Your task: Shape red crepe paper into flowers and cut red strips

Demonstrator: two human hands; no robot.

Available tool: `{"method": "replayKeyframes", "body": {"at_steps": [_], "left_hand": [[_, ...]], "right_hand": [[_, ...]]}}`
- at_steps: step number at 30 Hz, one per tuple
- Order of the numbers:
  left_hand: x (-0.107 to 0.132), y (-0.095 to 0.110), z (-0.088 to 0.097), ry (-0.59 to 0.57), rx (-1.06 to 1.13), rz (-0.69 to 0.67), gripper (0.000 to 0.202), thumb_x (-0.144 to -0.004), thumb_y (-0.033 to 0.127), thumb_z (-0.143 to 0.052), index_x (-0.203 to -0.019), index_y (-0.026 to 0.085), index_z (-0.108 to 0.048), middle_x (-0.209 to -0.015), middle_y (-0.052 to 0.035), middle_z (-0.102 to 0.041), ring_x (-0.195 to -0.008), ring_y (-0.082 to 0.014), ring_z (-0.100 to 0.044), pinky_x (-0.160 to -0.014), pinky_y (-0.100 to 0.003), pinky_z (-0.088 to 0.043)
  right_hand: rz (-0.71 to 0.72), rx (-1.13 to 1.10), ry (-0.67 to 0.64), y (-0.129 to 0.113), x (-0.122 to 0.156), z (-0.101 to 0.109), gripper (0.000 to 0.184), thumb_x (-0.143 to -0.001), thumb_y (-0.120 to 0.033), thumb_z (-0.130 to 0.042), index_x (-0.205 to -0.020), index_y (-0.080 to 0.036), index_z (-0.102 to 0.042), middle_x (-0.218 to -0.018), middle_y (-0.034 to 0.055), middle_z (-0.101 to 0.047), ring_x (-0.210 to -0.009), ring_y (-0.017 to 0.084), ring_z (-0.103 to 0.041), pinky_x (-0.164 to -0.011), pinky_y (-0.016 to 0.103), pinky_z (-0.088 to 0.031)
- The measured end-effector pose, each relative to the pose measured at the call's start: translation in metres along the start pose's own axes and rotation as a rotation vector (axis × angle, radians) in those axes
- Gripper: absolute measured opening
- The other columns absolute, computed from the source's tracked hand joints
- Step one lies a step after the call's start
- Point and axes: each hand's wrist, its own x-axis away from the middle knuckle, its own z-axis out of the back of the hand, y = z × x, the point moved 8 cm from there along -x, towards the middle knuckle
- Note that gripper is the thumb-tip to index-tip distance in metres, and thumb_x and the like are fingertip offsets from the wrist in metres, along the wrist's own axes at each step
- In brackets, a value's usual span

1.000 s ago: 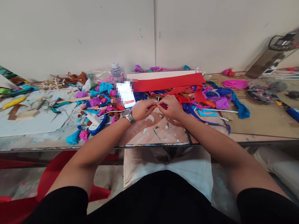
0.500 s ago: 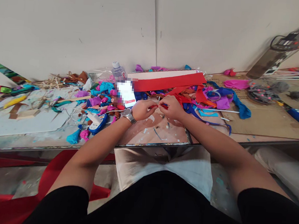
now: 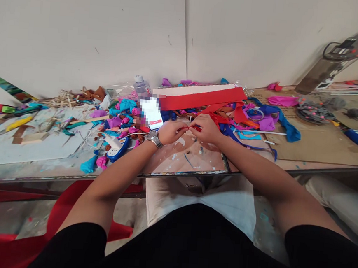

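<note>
My left hand point(image 3: 170, 131), with a metal watch on its wrist, and my right hand point(image 3: 206, 128) meet over the brown worktop point(image 3: 192, 157). Both pinch a small red piece of paper point(image 3: 190, 128) between their closed fingertips. Just behind my hands lies a heap of red, blue and purple paper scraps point(image 3: 245, 116). A long red and white box point(image 3: 200, 95) stands behind that. Small rolled pink, blue and brown paper bits point(image 3: 122, 123) are scattered left of my left hand.
A blue and white tool point(image 3: 116, 147) and a phone point(image 3: 151, 112) lie to the left. A plastic bottle point(image 3: 141, 85) stands at the wall. Sticks and scraps cover a pale sheet point(image 3: 26, 142) at far left. Cardboard point(image 3: 317, 141) lies right. A red chair point(image 3: 68, 199) sits below.
None of note: both hands stay together pinching the red piece, with only tiny finger shifts and a slight camera wobble.
</note>
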Motion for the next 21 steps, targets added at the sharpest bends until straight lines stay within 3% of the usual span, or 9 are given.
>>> {"method": "replayKeyframes", "body": {"at_steps": [9,13,16,19,21], "left_hand": [[0.001,-0.001,0.000,0.007,0.021,-0.006,0.024,-0.099,0.035,-0.058,-0.102,0.020,-0.076,-0.088,-0.0063,-0.079,-0.076,-0.0197,-0.072,-0.071,-0.032,-0.048],[0.000,-0.001,0.003,0.039,0.071,0.032,0.029,-0.101,0.041,-0.058,-0.100,0.019,-0.077,-0.087,-0.0066,-0.079,-0.073,-0.0186,-0.070,-0.071,-0.031,-0.049],[0.000,-0.005,0.002,0.012,0.295,0.117,0.046,-0.104,0.057,-0.055,-0.095,0.017,-0.075,-0.084,-0.0076,-0.078,-0.071,-0.0174,-0.071,-0.071,-0.029,-0.053],[0.001,-0.012,-0.014,-0.123,0.704,0.288,0.071,-0.103,0.077,-0.043,-0.088,0.014,-0.072,-0.081,-0.0116,-0.078,-0.070,-0.0187,-0.075,-0.067,-0.029,-0.058],[0.003,-0.014,-0.024,-0.197,0.929,0.395,0.078,-0.098,0.085,-0.044,-0.086,0.013,-0.070,-0.077,-0.0127,-0.076,-0.068,-0.0203,-0.076,-0.065,-0.030,-0.060]], "right_hand": [[-0.005,-0.001,-0.002,-0.001,0.001,-0.001,0.017,-0.094,-0.035,-0.065,-0.084,-0.022,-0.072,-0.087,0.0068,-0.078,-0.092,0.027,-0.065,-0.091,0.043,-0.040],[0.001,-0.008,0.009,-0.003,0.000,0.001,0.020,-0.095,-0.037,-0.065,-0.084,-0.023,-0.072,-0.087,0.0065,-0.079,-0.091,0.026,-0.065,-0.090,0.043,-0.041],[0.011,-0.003,0.031,-0.005,0.000,0.004,0.024,-0.099,-0.041,-0.063,-0.085,-0.023,-0.072,-0.087,0.0067,-0.079,-0.088,0.026,-0.065,-0.088,0.043,-0.041],[0.037,0.013,0.036,-0.008,0.000,0.006,0.030,-0.103,-0.046,-0.059,-0.088,-0.024,-0.073,-0.090,0.0074,-0.079,-0.091,0.027,-0.065,-0.090,0.044,-0.041],[0.058,0.030,0.024,-0.010,0.000,0.006,0.032,-0.105,-0.047,-0.057,-0.091,-0.024,-0.073,-0.093,0.0080,-0.080,-0.095,0.028,-0.066,-0.092,0.045,-0.040]]}}
